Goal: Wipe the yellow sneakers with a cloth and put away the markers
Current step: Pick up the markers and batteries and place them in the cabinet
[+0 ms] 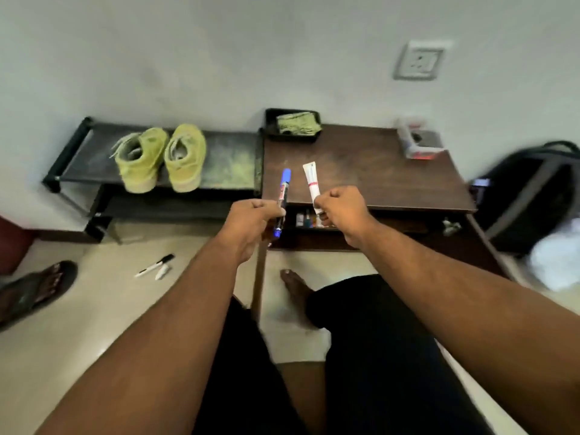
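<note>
My left hand (251,224) grips a blue-capped marker (283,196), cap pointing up and away. My right hand (340,213) pinches a white marker with red bands (311,182). Both hands hover over the front edge of a dark wooden table (376,171), above its open drawer (309,220) that holds small items. Two yellow sneakers (160,157) stand side by side on a low black shoe rack (226,158) to the left. A green cloth (298,123) lies in a black tray (270,122) at the table's back edge. A black-capped marker and a loose white cap (155,266) lie on the floor.
A clear plastic box (419,139) sits at the table's back right corner. A black backpack (530,196) leans at the right, with white fabric (558,255) beside it. A sandalled foot (37,287) is at the left. My bare foot (296,290) is under the table edge.
</note>
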Available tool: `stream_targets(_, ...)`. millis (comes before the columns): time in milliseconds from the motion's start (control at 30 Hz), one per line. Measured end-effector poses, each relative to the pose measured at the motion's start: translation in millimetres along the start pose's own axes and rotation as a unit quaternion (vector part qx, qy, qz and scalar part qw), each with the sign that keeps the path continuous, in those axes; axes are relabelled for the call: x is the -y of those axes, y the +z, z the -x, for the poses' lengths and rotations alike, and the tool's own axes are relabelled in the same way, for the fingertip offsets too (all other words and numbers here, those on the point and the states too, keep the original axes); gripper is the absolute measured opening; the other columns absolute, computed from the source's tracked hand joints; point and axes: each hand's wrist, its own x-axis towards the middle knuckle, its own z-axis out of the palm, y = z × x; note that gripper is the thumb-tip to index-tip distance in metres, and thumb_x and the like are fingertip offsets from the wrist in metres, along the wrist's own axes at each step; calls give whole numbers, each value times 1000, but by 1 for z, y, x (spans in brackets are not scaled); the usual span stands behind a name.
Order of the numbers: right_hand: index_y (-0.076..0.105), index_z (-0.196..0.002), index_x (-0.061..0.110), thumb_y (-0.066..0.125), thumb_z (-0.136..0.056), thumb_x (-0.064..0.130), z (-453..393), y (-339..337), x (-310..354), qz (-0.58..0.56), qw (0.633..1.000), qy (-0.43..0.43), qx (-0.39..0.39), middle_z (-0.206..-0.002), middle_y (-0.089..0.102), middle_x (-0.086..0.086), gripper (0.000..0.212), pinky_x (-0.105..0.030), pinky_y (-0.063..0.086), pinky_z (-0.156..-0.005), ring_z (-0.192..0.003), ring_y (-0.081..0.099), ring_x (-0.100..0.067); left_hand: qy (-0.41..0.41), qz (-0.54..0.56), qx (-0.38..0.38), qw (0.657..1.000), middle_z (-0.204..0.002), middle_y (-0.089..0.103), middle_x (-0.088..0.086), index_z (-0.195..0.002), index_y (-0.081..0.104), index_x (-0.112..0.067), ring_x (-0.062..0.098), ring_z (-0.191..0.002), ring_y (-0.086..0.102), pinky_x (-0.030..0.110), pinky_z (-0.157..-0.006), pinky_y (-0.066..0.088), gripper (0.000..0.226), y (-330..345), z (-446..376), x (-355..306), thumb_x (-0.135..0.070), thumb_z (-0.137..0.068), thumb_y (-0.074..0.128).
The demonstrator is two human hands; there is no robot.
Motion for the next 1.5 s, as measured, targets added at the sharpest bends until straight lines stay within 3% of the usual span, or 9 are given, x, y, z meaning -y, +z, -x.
stream_targets(200,60,-64,7,63,-73,15,22,-138,-67,-58,991,26,-115,-60,56,-9,12,-36,50,-57,-58,54,-21,-131,19,107,985,-80,63,5,-103,63,-16,19,-63,59,33,-55,54,14,175,27,6,-7,-94,57)
stream_targets(367,66,-74,0,62,-81,9,10,-180,-148,-105,979,101,-146,-65,59,-10,12,-34,49,-59,-61,55,-21,-248,55,43,966,-81,57,16,-94,57,-3,23,-65,59,36,-51,54,11,266,-21,76,5,-93,50)
stream_targets(600,63,-89,-11,60,-85,-2,-47,-171,-232,-156,960,208,-105,-67,52,-13,10,-28,48,-56,-58,47,-18,-265,119,-99,952,-73,53,14,-81,56,-2,16,-48,55,22,-41,52,16,303,-100,163,12,-86,54)
stream_targets(700,65,-84,-2,59,-85,-3,-87,-161,-254,-171,951,236,-99,-66,54,-10,5,-28,48,-57,-57,48,-16,-262,172,-81,946,-72,60,13,-119,59,-10,17,-61,52,25,-55,46,32,310,-143,168,-1,-89,55)
stream_targets(767,64,-82,1,59,-86,-2,-110,-156,-264,-180,949,243,-88,-69,55,-11,7,-29,47,-58,-57,49,-17,-260,154,-33,953,-96,58,10,-138,47,-12,13,-68,49,23,-58,40,67,309,-165,174,-14,-74,64)
stream_targets(867,62,-80,4,57,-88,-3,-148,-148,-280,-178,949,252,-73,-70,59,-11,12,-31,50,-59,-59,54,-18,-251,138,-81,955,-108,54,3,-132,54,-18,9,-70,49,25,-59,40,46,311,-192,199,-3,-88,56)
stream_targets(967,62,-80,5,57,-89,-5,-182,-141,-294,-177,946,260,-73,-75,63,-13,14,-33,54,-62,-63,61,-23,-260,254,-182,914,-101,59,14,-106,60,-9,20,-76,57,33,-67,48,24,319,-209,213,2,-94,42)
stream_targets(1067,61,-78,9,59,-88,-4,-199,-137,-298,-174,947,253,-91,-78,63,-15,17,-26,55,-55,-59,59,-21,-268,295,-247,883,-88,69,18,-80,63,-7,24,-67,66,30,-67,58,21,324,-223,221,13,-82,60)
stream_targets(1500,69,-80,8,68,-84,2,-241,-125,-294,-112,971,164,-133,-76,68,-7,7,-30,57,-60,-58,61,-14,-233,241,-336,880,-85,68,7,-79,52,-19,26,-78,70,32,-67,59,37,315,-262,239,-4,-67,84)
